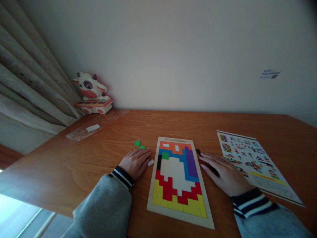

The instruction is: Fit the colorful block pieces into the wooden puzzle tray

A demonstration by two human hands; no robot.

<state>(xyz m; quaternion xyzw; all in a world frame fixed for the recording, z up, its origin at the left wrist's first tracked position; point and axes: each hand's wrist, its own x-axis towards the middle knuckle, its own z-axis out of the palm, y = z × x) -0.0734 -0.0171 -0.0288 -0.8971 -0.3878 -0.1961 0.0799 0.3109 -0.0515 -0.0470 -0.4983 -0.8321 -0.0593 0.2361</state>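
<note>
A wooden puzzle board (180, 219) lies between my hands, partly filled with coloured block pieces. Yellow pieces (173, 203) line its near end, with red pieces (167, 190) above them. Blue, purple, orange, black and green pieces fill the far end and sides; the middle shows bare wood. My left hand (135, 162) rests flat and open on the table, left of the board. A white piece (151, 162) lies by its fingers, and green pieces (137, 143) lie just beyond them. My right hand (224, 173) is open beside the board's right edge, its fingertips at a black piece (198, 152).
A printed sheet (257, 165) with coloured pictures lies to the right, partly behind my right hand. Clear plastic wrapping (76, 133) is spread at the far left. A toy cow with a keyboard (92, 94) stands at the back left against the wall, near a curtain (32, 72).
</note>
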